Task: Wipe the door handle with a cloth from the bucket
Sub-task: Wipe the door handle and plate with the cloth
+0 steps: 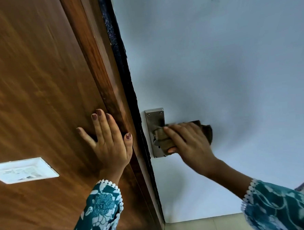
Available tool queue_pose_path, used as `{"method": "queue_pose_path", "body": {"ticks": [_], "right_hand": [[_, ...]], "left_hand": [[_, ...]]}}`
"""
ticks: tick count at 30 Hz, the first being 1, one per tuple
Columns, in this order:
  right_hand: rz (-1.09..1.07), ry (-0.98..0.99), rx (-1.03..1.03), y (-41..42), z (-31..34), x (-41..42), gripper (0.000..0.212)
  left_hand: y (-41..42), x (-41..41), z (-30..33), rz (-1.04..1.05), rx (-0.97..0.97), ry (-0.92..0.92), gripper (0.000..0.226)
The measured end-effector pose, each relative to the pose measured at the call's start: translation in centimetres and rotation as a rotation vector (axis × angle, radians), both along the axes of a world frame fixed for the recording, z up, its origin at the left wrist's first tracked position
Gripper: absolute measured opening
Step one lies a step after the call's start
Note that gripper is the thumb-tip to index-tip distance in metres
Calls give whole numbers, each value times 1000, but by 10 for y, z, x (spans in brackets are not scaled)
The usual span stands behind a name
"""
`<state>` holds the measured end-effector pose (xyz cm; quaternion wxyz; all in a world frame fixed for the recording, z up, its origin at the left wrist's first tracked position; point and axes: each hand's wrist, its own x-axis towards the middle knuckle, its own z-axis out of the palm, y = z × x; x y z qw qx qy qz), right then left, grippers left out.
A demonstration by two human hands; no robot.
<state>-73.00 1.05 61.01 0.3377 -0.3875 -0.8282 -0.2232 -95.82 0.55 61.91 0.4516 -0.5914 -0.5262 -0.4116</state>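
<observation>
A steel handle plate (154,121) is screwed to the pale blue door (224,57). A brown cloth (164,139) covers the lever, so the lever itself is hidden. My right hand (190,141) grips that cloth around the lever, fingers pointing left toward the plate. More of the cloth sticks out behind my knuckles. My left hand (108,140) lies flat with fingers spread on the brown wooden panel (39,95) beside the door's edge and holds nothing. No bucket is in view.
A dark rough strip (125,72) runs between the wooden panel and the blue door. A white switch plate (24,170) sits on the wood at the lower left. Pale floor tiles (204,226) show at the bottom.
</observation>
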Motion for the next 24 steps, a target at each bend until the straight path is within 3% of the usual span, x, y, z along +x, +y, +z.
{"method": "queue_pose_path", "body": {"ticks": [3,6,18,21,24], "right_hand": [[56,-44,87,-4,-3,-48,31],[20,-101,76,-3,-7,-63,32],[-41,19,-86,11,-9,23,54],[-10,208,-237,13,-14,40,50],[80,610,-493,4,-23,38,54]], "left_hand": [[0,-1,-1,-8,-6,3,62],[0,-3,-2,-24,-9,15,61],[2,-4,-2,-55,30,-6,60],[2,-4,-2,-54,35,-5,60],[2,-2,-2,-36,30,-5,60]]}}
